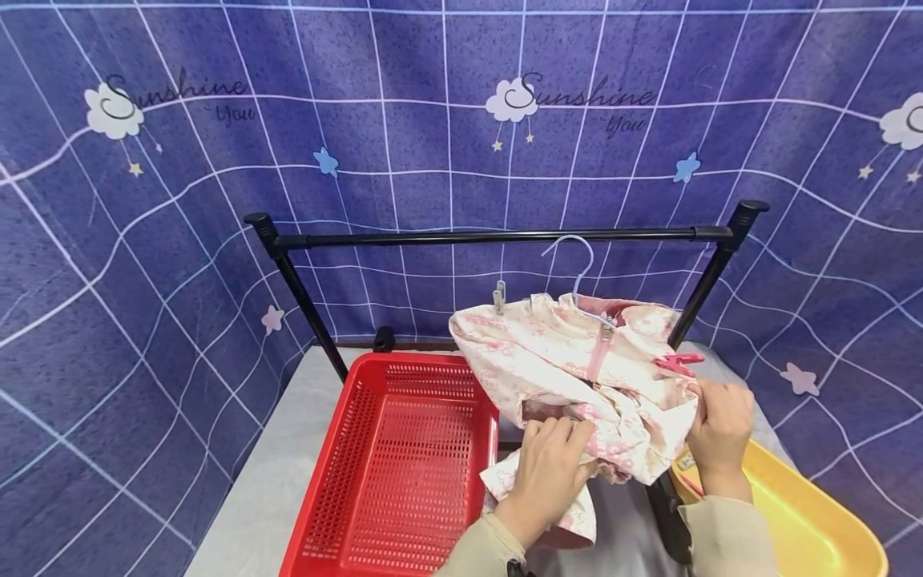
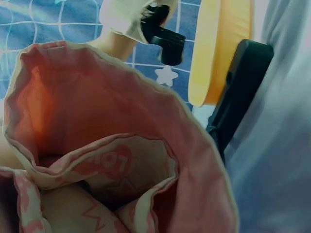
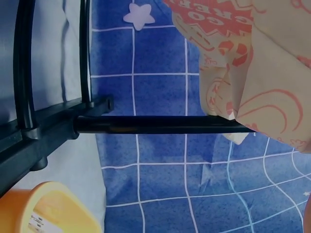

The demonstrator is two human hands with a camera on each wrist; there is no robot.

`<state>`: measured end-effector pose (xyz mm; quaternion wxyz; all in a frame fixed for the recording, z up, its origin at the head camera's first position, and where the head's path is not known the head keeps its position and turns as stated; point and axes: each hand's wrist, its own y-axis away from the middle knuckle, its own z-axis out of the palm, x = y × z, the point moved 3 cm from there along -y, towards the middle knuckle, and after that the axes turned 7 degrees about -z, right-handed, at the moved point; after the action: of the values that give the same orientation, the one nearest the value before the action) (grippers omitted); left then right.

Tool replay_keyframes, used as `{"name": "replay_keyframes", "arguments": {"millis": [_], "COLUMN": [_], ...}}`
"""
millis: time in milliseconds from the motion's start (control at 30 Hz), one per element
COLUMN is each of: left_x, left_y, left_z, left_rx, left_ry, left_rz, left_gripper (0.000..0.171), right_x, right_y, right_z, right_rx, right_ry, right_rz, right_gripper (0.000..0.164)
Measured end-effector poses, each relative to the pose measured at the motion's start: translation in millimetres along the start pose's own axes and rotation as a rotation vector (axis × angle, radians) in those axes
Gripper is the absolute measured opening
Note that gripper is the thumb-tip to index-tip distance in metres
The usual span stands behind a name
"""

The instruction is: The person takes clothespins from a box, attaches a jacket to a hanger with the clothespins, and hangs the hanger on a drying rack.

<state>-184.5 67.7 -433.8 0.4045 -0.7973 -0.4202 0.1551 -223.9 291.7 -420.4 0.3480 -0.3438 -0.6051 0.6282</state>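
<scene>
A white jacket (image 1: 534, 353) with pink print and a zip is draped on a light blue hanger (image 1: 591, 264), its hook beside the rack's bar. My left hand (image 1: 550, 473) grips the bunched lower part of the jacket, near a sleeve that hangs down. At the jacket's right edge, my right hand (image 1: 723, 425) pinches the fabric. A pink clothespin (image 1: 678, 363) sits on the cloth just above that hand, and a grey clip (image 1: 499, 298) stands at the left shoulder. In the left wrist view, the jacket's pink lining (image 2: 97, 97) shows through an opening.
A black rack (image 1: 461, 238) spans the back, with posts on both sides. The red basket (image 1: 425, 449) stands at the left. At the right is a yellow basin (image 1: 808, 521) with small items inside. A patterned blue curtain (image 1: 404, 136) hangs behind.
</scene>
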Motion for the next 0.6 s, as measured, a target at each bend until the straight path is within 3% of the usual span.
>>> {"name": "replay_keyframes", "arguments": {"millis": [267,600], "left_x": [3.8,2.1], "left_y": [3.9,10.4], "left_z": [11.8,22.6], "left_rx": [0.003,0.005], "left_ry": [0.002,-0.075], "left_rz": [-0.047,-0.126], "left_gripper": [0.046,0.047], "right_x": [-5.4,-7.5], "right_y": [-2.4,3.7], "right_z": [-4.9,-6.8], "right_rx": [0.032,0.051], "right_ry": [0.027,0.042], "right_rz": [0.019,0.033], "right_gripper": [0.052,0.055]}}
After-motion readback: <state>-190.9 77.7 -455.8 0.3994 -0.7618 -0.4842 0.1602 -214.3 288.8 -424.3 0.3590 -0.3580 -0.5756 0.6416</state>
